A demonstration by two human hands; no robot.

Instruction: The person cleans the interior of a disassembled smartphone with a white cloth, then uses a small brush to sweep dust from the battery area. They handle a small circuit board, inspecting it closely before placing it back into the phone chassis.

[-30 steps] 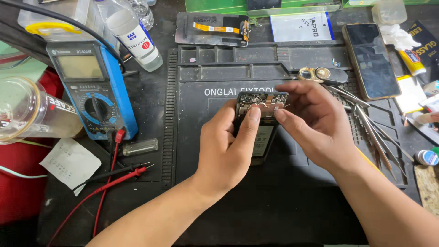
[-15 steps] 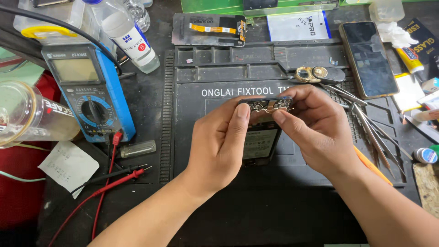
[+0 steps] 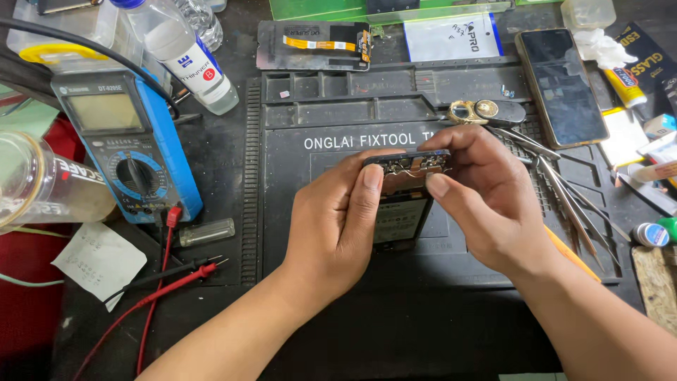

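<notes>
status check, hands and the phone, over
Left hand and right hand both gripping opened phone above black mat. Tweezers lie beside right hand, apart.

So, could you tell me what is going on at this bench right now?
A person holds an opened phone over a dark repair mat, gripping it with the left hand and the right hand. Its back is off, showing the battery and circuit board. A blue multimeter lies to the left, tweezers to the right.

Opened phone (image 3: 405, 185) tilted further upright
</notes>
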